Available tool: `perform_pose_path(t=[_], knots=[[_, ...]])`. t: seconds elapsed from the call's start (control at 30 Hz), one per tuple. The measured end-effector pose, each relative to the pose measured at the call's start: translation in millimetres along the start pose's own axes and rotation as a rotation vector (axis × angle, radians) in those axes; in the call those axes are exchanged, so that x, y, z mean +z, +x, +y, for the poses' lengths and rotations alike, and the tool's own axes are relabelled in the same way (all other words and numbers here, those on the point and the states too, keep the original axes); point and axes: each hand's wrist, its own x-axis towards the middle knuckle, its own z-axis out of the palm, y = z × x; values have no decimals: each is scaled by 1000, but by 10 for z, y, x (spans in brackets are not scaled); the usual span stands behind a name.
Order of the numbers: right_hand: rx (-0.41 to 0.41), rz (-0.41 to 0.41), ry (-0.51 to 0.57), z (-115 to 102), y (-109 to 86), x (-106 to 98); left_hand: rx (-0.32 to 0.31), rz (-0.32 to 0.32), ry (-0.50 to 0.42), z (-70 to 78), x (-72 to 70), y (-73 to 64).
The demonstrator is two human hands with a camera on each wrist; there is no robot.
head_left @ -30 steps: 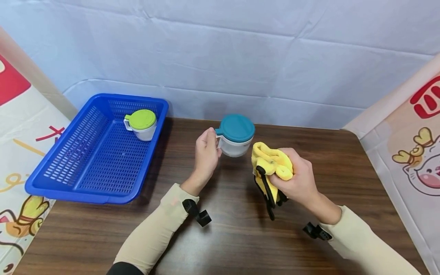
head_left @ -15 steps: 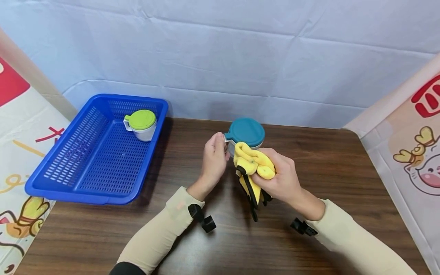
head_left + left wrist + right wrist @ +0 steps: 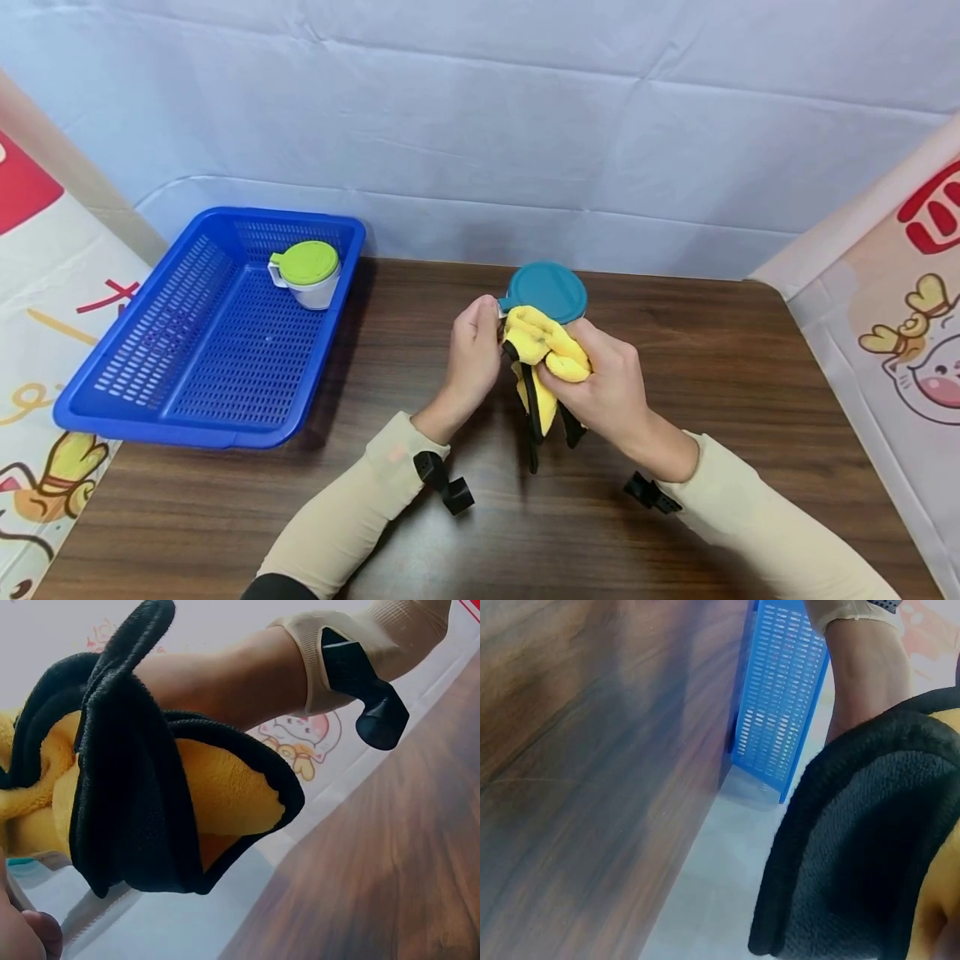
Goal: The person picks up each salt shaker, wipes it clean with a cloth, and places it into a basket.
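Note:
A clear jar with a teal lid (image 3: pixel 547 292) is held up over the table, its handle gripped by my left hand (image 3: pixel 474 354). My right hand (image 3: pixel 611 379) grips a bunched yellow cloth with black edging (image 3: pixel 551 342) against the near side of the jar. The cloth hides most of the jar's body, and its black-edged corners hang below my fingers. In the left wrist view the cloth (image 3: pixel 135 787) fills the left half. The right wrist view shows a dark fold of the cloth (image 3: pixel 855 847) close up.
On the left of the wooden table (image 3: pixel 420 533) stands a blue perforated basket (image 3: pixel 307 400). Inside it, at the far right corner, sits a similar jar with a lime green lid (image 3: pixel 309 263). A pale sheet (image 3: pixel 480 125) hangs behind the table.
My right hand has moved left with the cloth, bringing it against the jar. My left hand and the jar have shifted slightly right and nearer.

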Motion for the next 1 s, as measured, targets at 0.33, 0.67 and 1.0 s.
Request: perform_pose_path(t=[0.33, 0.67, 1.0], knots=[[-44, 18, -59, 1, 14, 21, 11, 13, 32, 3, -12, 4], [-64, 21, -52, 13, -4, -28, -34, 38, -38, -7, -19, 22], [-47, 21, -45, 32, -27, -114, -56, -2, -47, 14, -80, 23]])
